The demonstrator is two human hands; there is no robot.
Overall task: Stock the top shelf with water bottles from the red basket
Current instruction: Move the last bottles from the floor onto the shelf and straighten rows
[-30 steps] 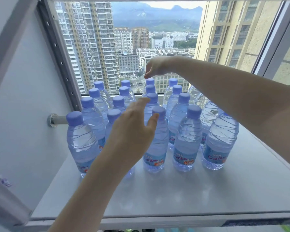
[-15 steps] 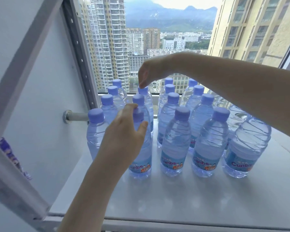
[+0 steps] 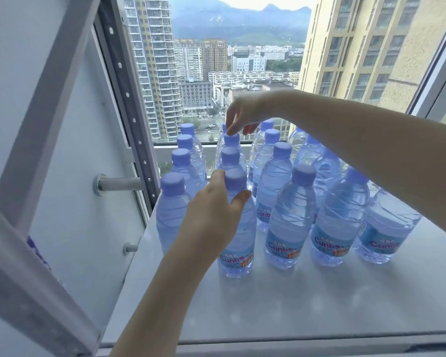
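Several clear water bottles with purple caps stand in rows on the white top shelf (image 3: 307,300). My left hand (image 3: 213,217) reaches in from below and holds the front bottle (image 3: 238,243) of the second row at its shoulder, with the thumb on its right side and the fingers on its left. My right hand (image 3: 242,115) comes in from the right above the rows. Its fingers hang down, with the tips just over the cap of a back bottle (image 3: 231,140), and it holds nothing. The red basket is out of view.
A white shelf upright (image 3: 36,150) slants across the left, with a grey wall rod (image 3: 119,183) beside the leftmost bottles. A window (image 3: 242,60) backs the shelf. Bare shelf surface lies in front of the bottles, out to the front edge (image 3: 294,342).
My left hand has moved forward and closed round the front bottle's shoulder. My right hand has dropped lower, towards a back bottle's cap. The view has shifted, so the bottles sit further right.
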